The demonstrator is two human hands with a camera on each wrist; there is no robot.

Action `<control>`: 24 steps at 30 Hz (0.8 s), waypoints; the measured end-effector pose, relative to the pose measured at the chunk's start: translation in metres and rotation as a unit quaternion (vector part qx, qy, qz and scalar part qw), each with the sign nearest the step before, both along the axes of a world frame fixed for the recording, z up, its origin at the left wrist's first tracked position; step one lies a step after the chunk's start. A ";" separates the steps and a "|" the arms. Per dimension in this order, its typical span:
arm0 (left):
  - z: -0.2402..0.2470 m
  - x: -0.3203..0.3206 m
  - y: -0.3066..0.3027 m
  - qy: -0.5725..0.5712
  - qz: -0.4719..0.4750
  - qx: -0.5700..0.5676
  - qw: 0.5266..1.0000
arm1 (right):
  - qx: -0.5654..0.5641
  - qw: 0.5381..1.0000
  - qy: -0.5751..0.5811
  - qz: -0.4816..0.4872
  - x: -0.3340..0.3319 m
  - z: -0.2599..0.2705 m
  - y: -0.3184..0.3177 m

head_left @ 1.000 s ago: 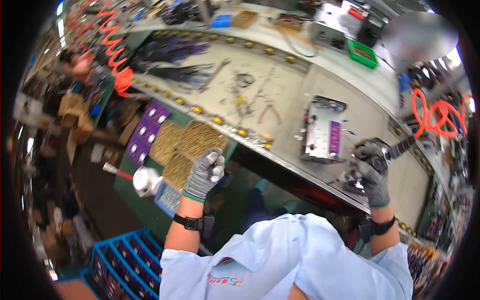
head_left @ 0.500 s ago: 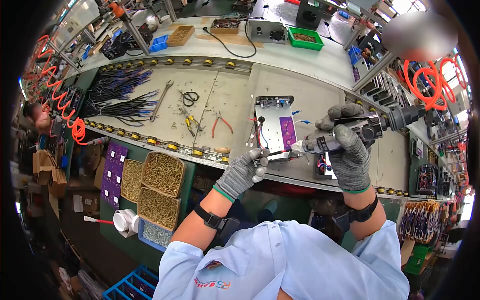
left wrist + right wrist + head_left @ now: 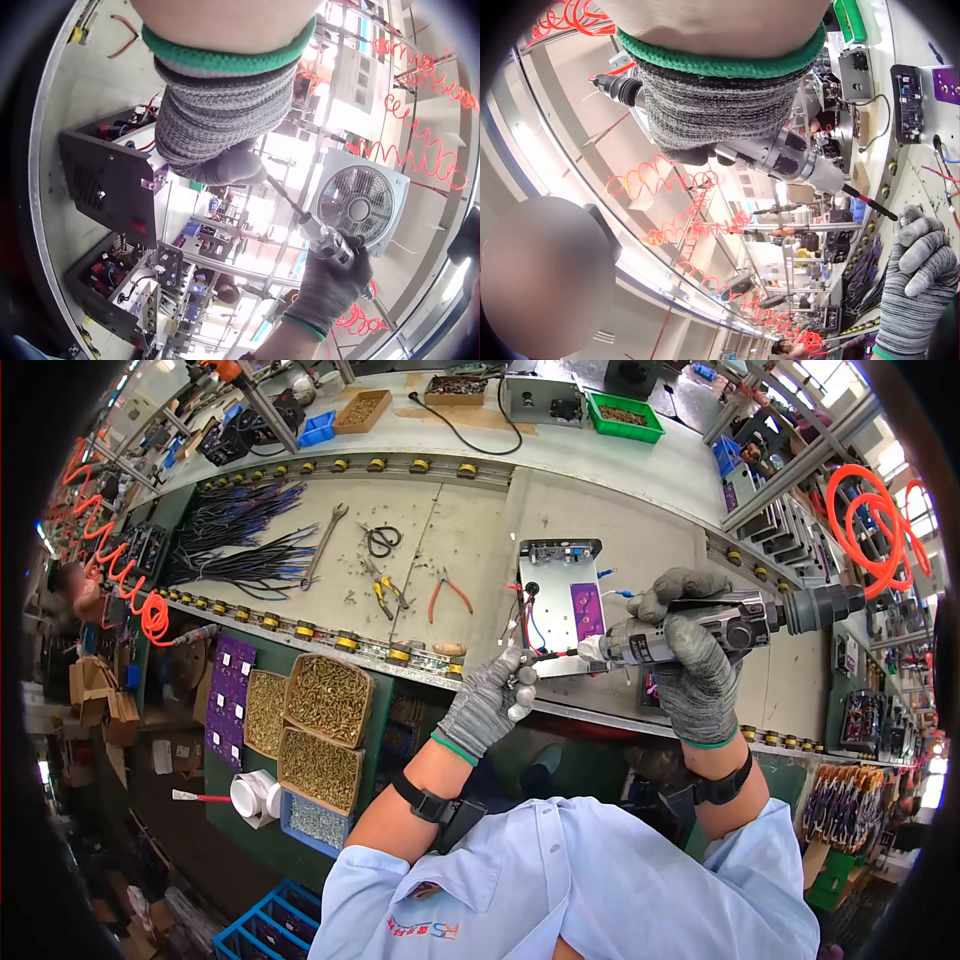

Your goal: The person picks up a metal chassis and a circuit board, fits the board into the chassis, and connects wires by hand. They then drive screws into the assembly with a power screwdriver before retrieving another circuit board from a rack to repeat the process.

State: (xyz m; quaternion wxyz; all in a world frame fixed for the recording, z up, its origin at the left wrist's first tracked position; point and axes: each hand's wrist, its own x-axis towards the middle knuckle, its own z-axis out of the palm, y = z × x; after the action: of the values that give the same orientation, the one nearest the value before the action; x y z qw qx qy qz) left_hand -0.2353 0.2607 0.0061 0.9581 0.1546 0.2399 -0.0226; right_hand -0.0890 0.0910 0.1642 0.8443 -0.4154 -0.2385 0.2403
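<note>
The gloved right hand (image 3: pixel 697 660) grips a grey air-powered screwdriver (image 3: pixel 640 642), held level with its bit pointing left. At the bit's tip, the gloved left hand (image 3: pixel 487 703) has its thumb and fingers pinched together; in the right wrist view the left hand (image 3: pixel 916 277) holds something small there, too small to make out. Behind the tool stands an open metal chassis (image 3: pixel 548 615) with a purple board (image 3: pixel 587 610) and loose wires. In the left wrist view the bit (image 3: pixel 283 193) meets the left fingertips.
Bins of brass screws (image 3: pixel 328 700) and a blue bin of silver screws (image 3: pixel 316 821) lie at the left. Pliers (image 3: pixel 448 596), scissors (image 3: pixel 381 541), a wrench (image 3: pixel 325 545) and black wire bundles (image 3: pixel 235 550) are on the bench. A coiled orange hose (image 3: pixel 868 520) hangs right.
From a second ago, the right hand has raised the tool and turned it leftward, and the left hand has come to its tip. Over the last half second both hands have barely moved.
</note>
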 end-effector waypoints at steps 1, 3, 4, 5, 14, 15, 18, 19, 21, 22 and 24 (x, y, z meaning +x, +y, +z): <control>0.001 0.002 -0.001 0.013 -0.001 0.005 1.000 | -0.001 1.000 0.001 -0.002 0.001 -0.004 0.001; 0.006 0.008 -0.003 0.025 -0.005 0.010 1.000 | 0.000 1.000 -0.010 -0.024 0.003 -0.011 0.002; 0.010 0.011 -0.005 0.026 -0.002 0.001 1.000 | 0.000 1.000 -0.010 -0.026 0.003 -0.011 0.003; 0.013 0.013 -0.006 0.027 0.000 -0.006 1.000 | 0.011 1.000 -0.007 -0.018 0.003 -0.012 0.003; 0.013 0.031 -0.013 0.075 -0.013 0.014 0.997 | 0.019 0.998 -0.034 0.055 0.006 -0.015 -0.005; 0.016 0.033 -0.013 0.077 -0.015 0.012 0.997 | 0.028 0.997 -0.039 0.063 0.007 -0.014 -0.004; 0.021 0.041 -0.013 0.110 -0.034 0.132 0.984 | 0.006 0.997 -0.058 0.051 0.006 -0.012 -0.005; 0.021 0.042 -0.012 0.112 -0.043 0.145 0.982 | 0.004 0.997 -0.058 0.049 0.007 -0.012 -0.005; 0.021 0.043 -0.011 0.113 -0.052 0.158 0.980 | 0.008 0.994 -0.084 0.065 0.012 -0.011 -0.004; 0.020 0.043 -0.010 0.097 -0.069 0.096 0.988 | 0.008 0.994 -0.084 0.065 0.014 -0.012 -0.004; 0.018 0.043 -0.009 0.080 -0.085 0.033 0.993 | 0.062 0.994 -0.063 0.061 0.018 -0.016 -0.004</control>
State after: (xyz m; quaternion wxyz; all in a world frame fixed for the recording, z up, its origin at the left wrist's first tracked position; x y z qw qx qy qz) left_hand -0.1923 0.2519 0.0238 0.9248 0.2037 0.3026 -0.1082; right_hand -0.0708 0.0873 0.1481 0.8353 -0.3615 -0.3306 0.2495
